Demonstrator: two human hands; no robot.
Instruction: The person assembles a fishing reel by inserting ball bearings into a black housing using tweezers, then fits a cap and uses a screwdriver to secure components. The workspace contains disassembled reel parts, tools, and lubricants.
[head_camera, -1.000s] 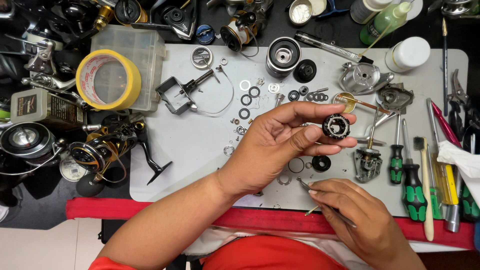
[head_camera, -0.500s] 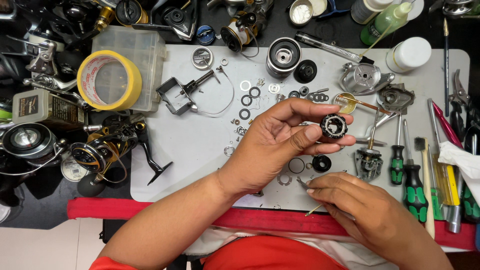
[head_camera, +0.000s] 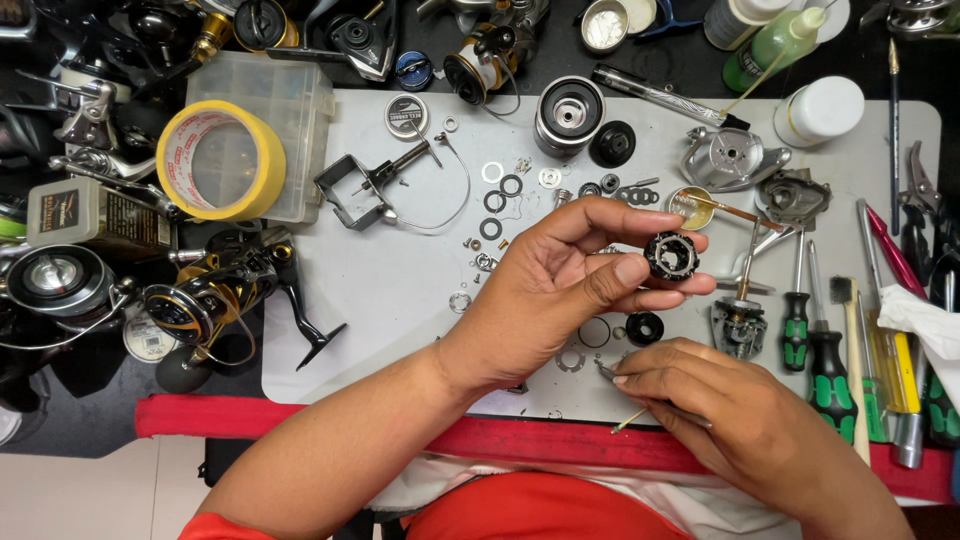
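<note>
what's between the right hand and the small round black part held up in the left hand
Nothing visible. The left hand pinches the round black part above the mat, and the right hand, holding a thin tool, sits just below it; only loose rings lie on the mat underneath.

A pale grey work mat (head_camera: 380, 300) covers a dark bench with a red front edge (head_camera: 300, 415), above a light floor (head_camera: 90, 495).

Red short-sleeved shirt (head_camera: 540, 510), sleeve edge at left shoulder; forearms bare; left hand (head_camera: 560, 290), right hand (head_camera: 730, 420) ungloved, no rings or watch.
</note>
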